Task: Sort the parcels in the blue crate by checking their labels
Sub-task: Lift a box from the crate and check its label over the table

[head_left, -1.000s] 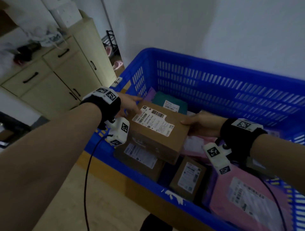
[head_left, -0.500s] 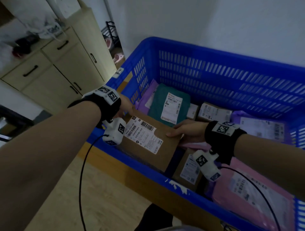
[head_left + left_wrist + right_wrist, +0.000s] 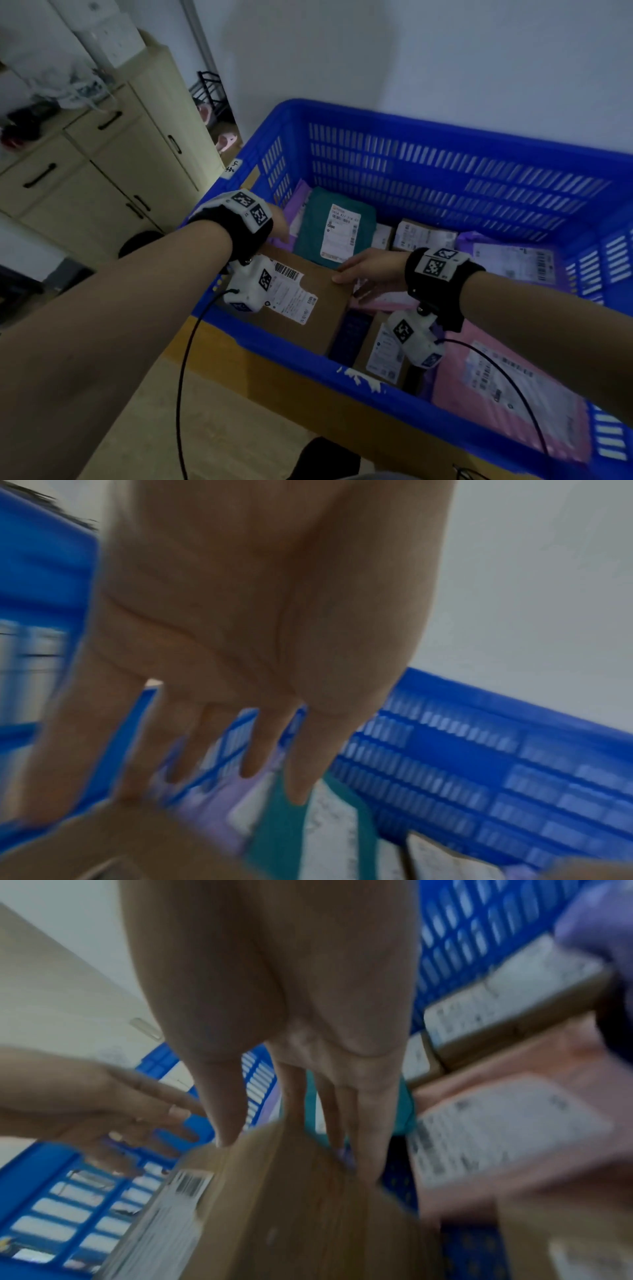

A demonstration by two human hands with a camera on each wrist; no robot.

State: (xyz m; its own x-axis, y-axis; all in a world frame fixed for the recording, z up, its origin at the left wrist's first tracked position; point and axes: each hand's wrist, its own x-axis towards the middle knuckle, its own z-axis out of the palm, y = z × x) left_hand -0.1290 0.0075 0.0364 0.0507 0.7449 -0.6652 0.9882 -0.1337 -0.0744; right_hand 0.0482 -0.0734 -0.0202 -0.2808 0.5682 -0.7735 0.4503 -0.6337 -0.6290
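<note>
The blue crate holds several labelled parcels. A brown cardboard box with a white label lies in its near left corner. My left hand hovers just past the box's far left corner. In the left wrist view, the left hand has straight, spread fingers and holds nothing. My right hand lies with straight fingers on the box's far right corner. The right wrist view shows its thumb at the top edge of the box and the fingers down the side.
Beyond the box lie a teal parcel, a purple mailer and a small brown box. A pink mailer and another small box lie near right. A beige cabinet stands left. The crate sits on a wooden board.
Both hands lowered the brown box from above the parcels into the crate's near left corner. The left hand has let go and spread its fingers; the right hand's fingers have straightened.
</note>
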